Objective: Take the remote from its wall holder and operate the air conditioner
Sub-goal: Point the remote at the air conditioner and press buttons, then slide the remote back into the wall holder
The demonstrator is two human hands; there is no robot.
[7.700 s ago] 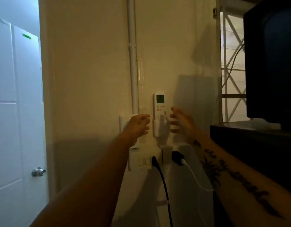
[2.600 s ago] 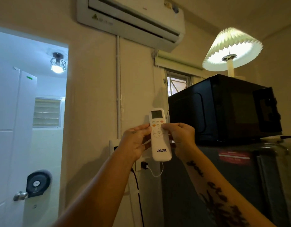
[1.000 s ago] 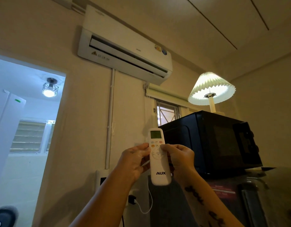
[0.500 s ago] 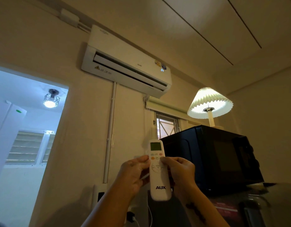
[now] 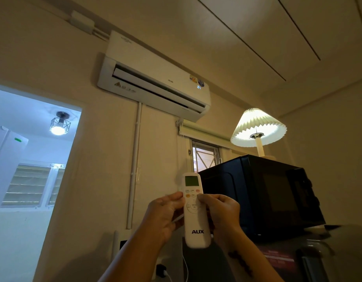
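Observation:
I hold the white AUX remote upright in front of me, its screen end pointing up toward the wall. My left hand grips its left edge, thumb on the orange buttons. My right hand grips the right edge, thumb resting on the button rows. High on the wall hangs the white air conditioner; a blue number glows at its right end and its flap shows a dark slot. The wall holder is out of view.
A black microwave stands right of my hands, with a lit pleated lamp on top. A bright doorway opens at left. A white pipe runs down the wall; a plug and cable sit below.
The view has tilted up since a second ago, bringing the air conditioner toward the middle. A blue number now glows on the unit. Both hands keep the remote.

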